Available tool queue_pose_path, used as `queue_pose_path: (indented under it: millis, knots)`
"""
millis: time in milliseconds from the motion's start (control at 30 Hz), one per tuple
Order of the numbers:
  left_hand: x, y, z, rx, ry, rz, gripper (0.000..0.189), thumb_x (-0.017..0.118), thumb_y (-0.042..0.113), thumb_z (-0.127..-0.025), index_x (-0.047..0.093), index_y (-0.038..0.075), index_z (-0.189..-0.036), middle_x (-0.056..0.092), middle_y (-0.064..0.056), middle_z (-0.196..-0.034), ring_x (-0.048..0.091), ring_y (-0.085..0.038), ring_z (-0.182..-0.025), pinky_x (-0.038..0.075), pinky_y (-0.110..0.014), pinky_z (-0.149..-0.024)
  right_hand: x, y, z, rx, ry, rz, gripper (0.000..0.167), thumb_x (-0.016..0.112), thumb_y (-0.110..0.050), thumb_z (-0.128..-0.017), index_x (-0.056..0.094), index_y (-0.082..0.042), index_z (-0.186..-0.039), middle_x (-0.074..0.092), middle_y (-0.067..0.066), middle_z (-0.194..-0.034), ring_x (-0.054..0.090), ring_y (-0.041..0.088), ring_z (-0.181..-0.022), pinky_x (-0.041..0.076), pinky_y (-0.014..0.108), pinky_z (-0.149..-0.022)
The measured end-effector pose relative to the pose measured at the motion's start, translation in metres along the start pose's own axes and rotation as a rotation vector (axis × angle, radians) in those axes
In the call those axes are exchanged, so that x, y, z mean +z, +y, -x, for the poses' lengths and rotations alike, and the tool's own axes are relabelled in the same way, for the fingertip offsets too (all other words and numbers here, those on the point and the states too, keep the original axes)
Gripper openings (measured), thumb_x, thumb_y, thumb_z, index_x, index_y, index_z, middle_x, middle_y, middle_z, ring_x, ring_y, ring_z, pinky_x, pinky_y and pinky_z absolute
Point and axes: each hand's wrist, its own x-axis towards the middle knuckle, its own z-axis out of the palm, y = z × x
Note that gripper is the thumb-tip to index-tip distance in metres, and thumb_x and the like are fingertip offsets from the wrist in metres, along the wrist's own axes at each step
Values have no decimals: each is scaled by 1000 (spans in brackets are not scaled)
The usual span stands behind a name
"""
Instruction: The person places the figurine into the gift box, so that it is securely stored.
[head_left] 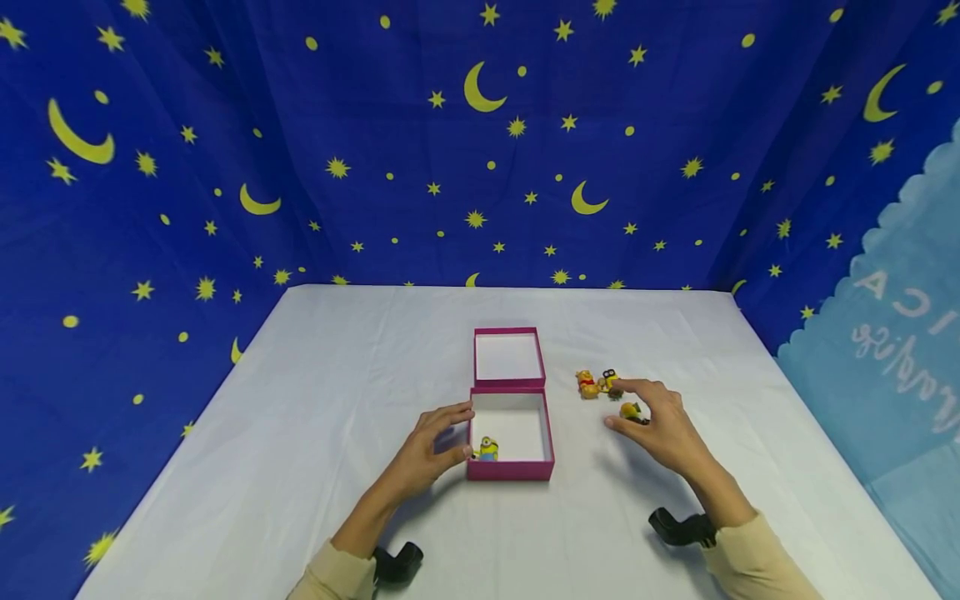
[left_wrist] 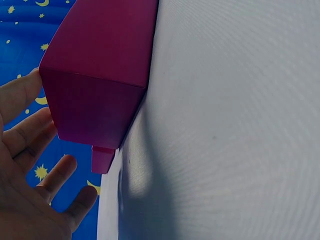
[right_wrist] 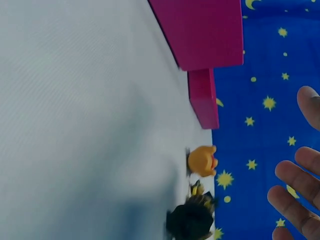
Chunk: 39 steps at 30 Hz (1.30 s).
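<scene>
Well to the right of the right hand (head_left: 663,425), a light-blue cloth (head_left: 847,367) bears mirror-reversed letters (head_left: 911,302) A, C, I above a script line (head_left: 907,362) too unclear to read.

Left hand (head_left: 422,454) touches a square magenta box (head_left: 511,472) holding a yellow-and-blue figurine (head_left: 489,451); right hand (head_left: 663,425) hovers beside a small yellow figurine (head_left: 630,410)

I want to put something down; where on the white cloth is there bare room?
The white cloth lies bare left of the left hand, behind the shallow pink tray, and right of the right hand. It's crowded by the right hand, where small figures cluster, and in the deeper pink box's near left corner, which holds a minion figure.
</scene>
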Motion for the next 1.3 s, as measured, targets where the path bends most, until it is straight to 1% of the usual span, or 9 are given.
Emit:
queue_pose_path:
  millis: [233,600,800,1067,1167,1300]
  knots:
    - [0,1,0,-20,-10,5,50,70,22,-85,55,9,-131,46,2,-145,38,-22,-128,33,-51,-105,-2,15,4,33,-19,21,59,75,-30,-80,54,-6,-129,59,18,-125,48,36,-117,26,49,-93]
    - [0,0,0,-1,1,12,47,68,21,-85,56,9,-129,48,-2,-144,39,-25,-127,33,-50,-104,-3,38,9,71,-67,20,60,75,-27,-80,52,-4,-130,57,23,-126,47,41,-117,26,54,-95]
    - [-1,0,1,-6,-6,7,48,68,22,-86,56,10,-130,47,0,-144,39,-23,-127,34,-50,-103,-7,43,9,101,-102,34,59,73,-26,-81,52,-3,-131,56,24,-129,46,42,-120,26,55,-96]
    - [0,-2,0,-6,-1,2,47,68,22,-86,56,11,-130,48,-1,-144,39,-24,-127,34,-50,-103,-11,46,9,187,-163,40,60,71,-31,-84,50,-5,-133,52,25,-133,42,43,-123,26,55,-96]
    - [0,-2,0,-6,-1,3,47,68,22,-86,56,11,-130,48,-1,-144,39,-23,-127,34,-50,-103,-11,49,10,191,-169,46,59,70,-31,-84,50,-4,-133,52,25,-133,41,44,-123,26,55,-96]
    - [-1,0,0,-7,-3,6,47,68,21,-86,56,9,-130,47,-1,-144,39,-23,-127,34,-49,-103,-10,53,11,166,-165,50,57,70,-26,-84,51,-2,-131,53,26,-131,42,45,-122,25,55,-95]
